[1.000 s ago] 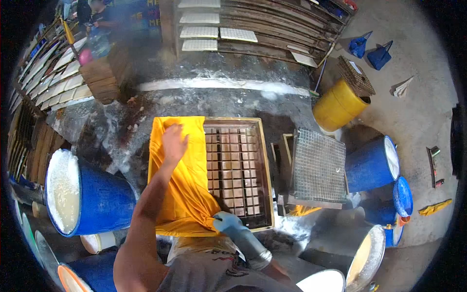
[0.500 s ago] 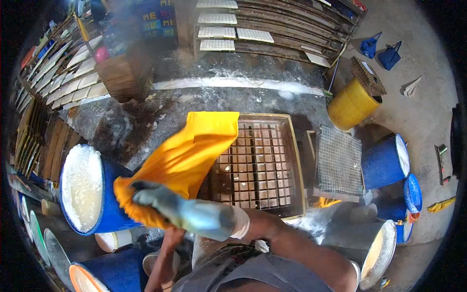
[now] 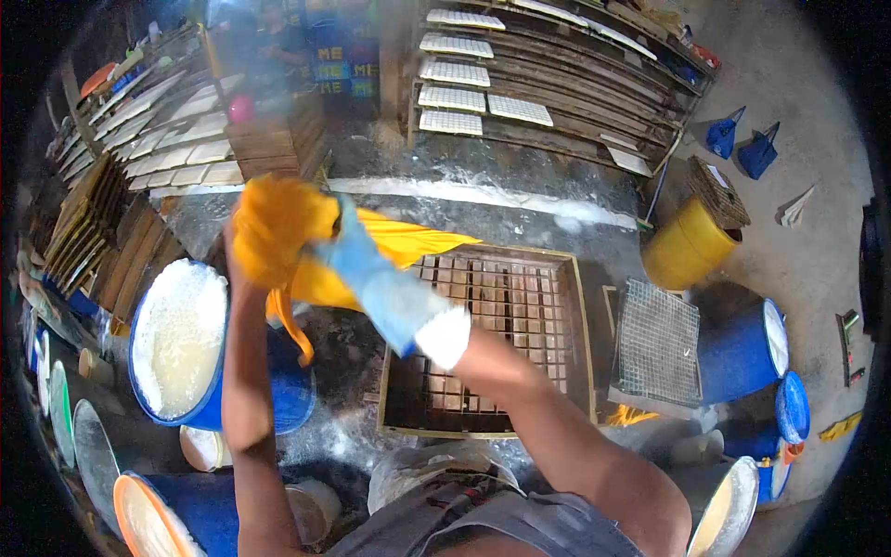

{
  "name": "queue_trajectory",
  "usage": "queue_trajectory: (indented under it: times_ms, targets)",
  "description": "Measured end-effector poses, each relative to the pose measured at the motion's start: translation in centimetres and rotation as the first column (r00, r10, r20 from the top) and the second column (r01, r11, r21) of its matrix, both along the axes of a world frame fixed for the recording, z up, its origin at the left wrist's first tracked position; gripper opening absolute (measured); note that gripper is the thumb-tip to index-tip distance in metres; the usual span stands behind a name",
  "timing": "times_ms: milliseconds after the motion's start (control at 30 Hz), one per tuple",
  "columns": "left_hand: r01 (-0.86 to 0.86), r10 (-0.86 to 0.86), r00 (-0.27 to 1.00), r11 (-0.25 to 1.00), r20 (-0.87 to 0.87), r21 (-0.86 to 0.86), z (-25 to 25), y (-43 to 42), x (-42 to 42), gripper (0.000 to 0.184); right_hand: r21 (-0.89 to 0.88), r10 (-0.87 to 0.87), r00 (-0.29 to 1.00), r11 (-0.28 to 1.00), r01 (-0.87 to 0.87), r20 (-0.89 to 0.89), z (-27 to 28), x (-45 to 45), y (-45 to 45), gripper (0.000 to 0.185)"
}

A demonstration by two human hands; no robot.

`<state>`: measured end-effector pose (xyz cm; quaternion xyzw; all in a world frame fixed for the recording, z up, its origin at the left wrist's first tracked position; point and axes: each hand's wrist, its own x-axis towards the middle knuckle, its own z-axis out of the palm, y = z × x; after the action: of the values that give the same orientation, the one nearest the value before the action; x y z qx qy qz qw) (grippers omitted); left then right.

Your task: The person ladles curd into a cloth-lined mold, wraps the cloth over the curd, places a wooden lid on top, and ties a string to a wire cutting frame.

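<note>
Bunched aloft beside the wooden frame [image 3: 587, 343], the yellow cloth [image 3: 278, 223] could snag its trailing end on the frame's far edge, or brush the blue barrel [image 3: 290, 395] with its dangling strip. The left hand's [image 3: 238, 265] fingers are hidden; the gloved right hand's [image 3: 357, 265] touch cloth, closure too blurred to tell.
</note>
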<state>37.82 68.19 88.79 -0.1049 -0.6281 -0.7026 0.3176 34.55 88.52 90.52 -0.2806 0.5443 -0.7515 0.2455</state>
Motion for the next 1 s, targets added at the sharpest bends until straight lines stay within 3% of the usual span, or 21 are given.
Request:
queue_trajectory:
  times_ms: [33,133,167,200,233,267,300,333,367,400,467,500,533,600,733,833,900,933,1000]
  targets:
    - [-0.075,0.077,0.997,0.985,0.002,-0.155,3.2,2.5,-0.4,0.034,-0.051,0.048,0.998,0.998,-0.047,0.03,2.7,-1.1,0.5,0.053]
    - [0.227,-0.228,0.973,0.958,-0.013,0.178,3.3,3.1,-6.4,0.036,-0.068,0.035,0.999,0.997,-0.032,0.041,9.0,-4.9,4.3,0.049]
    - [0.164,-0.157,0.985,0.983,-0.077,0.086,2.1,2.6,-8.6,0.038,0.264,-0.147,0.987,0.952,0.158,-0.062,11.4,-5.2,7.5,0.049]
    - [0.085,-0.084,0.986,0.996,-0.146,0.004,0.8,2.1,-10.7,0.041,0.154,-0.222,0.975,0.963,0.222,-0.018,12.4,-8.1,7.6,0.048]
    - [-0.061,0.063,0.998,0.993,0.013,-0.1,2.1,6.3,-9.1,0.056,0.024,-0.3,0.952,0.954,0.299,0.06,13.7,-11.2,8.0,0.047]
    - [-0.22,0.244,0.969,0.904,0.022,-0.366,0.1,6.2,-9.1,0.074,-0.06,-0.369,0.92,0.923,0.379,0.134,15.5,-14.3,8.3,0.046]
    - [-0.356,0.425,0.905,0.721,-0.026,-0.595,-2.2,6.0,-9.1,0.094,-0.114,-0.432,0.879,0.881,0.46,0.203,17.2,-17.3,8.9,0.045]
    - [-0.346,0.469,0.883,0.64,-0.008,-0.686,-3.4,7.1,-7.7,0.099,-0.151,-0.488,0.83,0.83,0.538,0.271,18.6,-20.0,10.0,0.044]
    - [-0.27,0.389,0.921,0.693,0.031,-0.668,-8.2,5.8,-9.1,0.097,-0.177,-0.533,0.781,0.777,0.604,0.325,19.7,-22.0,11.7,0.044]
    - [-0.294,0.391,0.92,0.633,-0.032,-0.716,-11.3,6.4,-7.8,0.094,-0.188,-0.574,0.725,0.72,0.668,0.381,20.6,-23.3,13.7,0.043]
    - [-0.124,0.316,0.925,0.778,0.213,-0.616,-15.2,8.5,-4.8,0.092,-0.244,-0.596,0.726,0.69,0.682,0.343,21.6,-25.9,19.2,0.043]
    - [-0.166,0.356,0.929,0.643,0.1,-0.748,-17.8,8.5,-3.9,0.092,-0.263,-0.613,0.724,0.676,0.688,0.316,21.5,-27.4,22.3,0.042]
    - [-0.019,0.27,0.924,0.74,0.272,-0.672,-21.1,8.3,-4.1,0.089,-0.271,-0.633,0.72,0.667,0.694,0.286,21.2,-27.8,25.5,0.042]
    - [0.085,0.353,0.809,0.72,0.47,-0.689,-21.0,9.7,0.1,0.084,-0.272,-0.679,0.699,0.645,0.714,0.224,19.7,-28.6,32.0,0.041]
    - [0.116,0.404,0.764,0.681,0.502,-0.724,-24.5,10.6,2.7,0.078,-0.207,-0.783,0.615,0.589,0.781,0.092,13.9,-27.8,45.9,0.04]
    - [0.013,0.426,0.862,0.52,0.273,-0.854,-25.5,11.6,3.3,0.074,-0.092,-0.866,0.499,0.499,0.861,-0.025,8.0,-24.3,56.8,0.039]
    - [-0.027,0.443,0.764,0.749,0.469,-0.663,-20.5,14.7,4.1,0.069,0.009,-0.906,0.403,0.405,0.914,-0.132,3.3,-21.5,64.0,0.038]
    - [-0.021,0.439,0.764,0.748,0.472,-0.663,-20.4,15.7,4.0,0.069,0.067,-0.915,0.355,0.349,0.935,-0.193,0.7,-19.9,67.6,0.038]
    - [-0.172,0.55,0.771,0.665,0.321,-0.727,-20.8,17.7,3.4,0.06,0.184,-0.905,0.265,0.213,0.959,-0.334,-4.7,-16.0,75.0,0.037]
